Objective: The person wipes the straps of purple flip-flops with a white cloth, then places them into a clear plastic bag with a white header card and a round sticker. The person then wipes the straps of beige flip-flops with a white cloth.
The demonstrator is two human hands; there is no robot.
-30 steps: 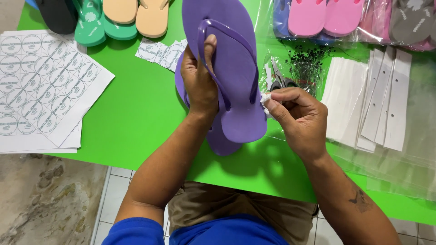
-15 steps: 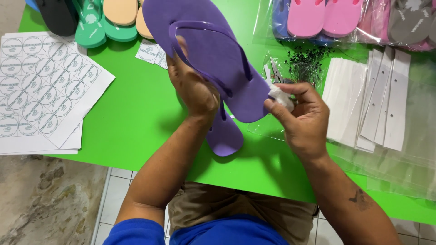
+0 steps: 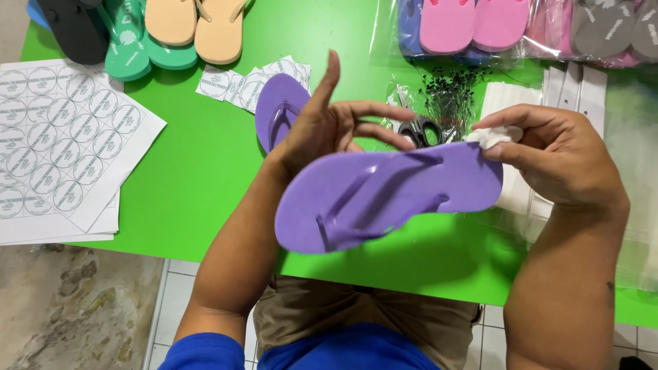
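While held sideways: purple flip-flop (image 3: 384,195), L hand (image 3: 322,127), R hand (image 3: 555,161).

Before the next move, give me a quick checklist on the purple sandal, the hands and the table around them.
1. Purple sandal supported: ok, the left hand is behind it and the right hand is at one end.
2. Left grip firm: cannot tell, its fingers are spread open above the sandal.
3. White wad in the right fingers: ok, pinched at the sandal's edge.
4. Straps facing the camera: ok.
5. Second purple sandal: ok, flat on the green table.
6. Scissors clear of the hands: ok, lying on the table behind the sandal.
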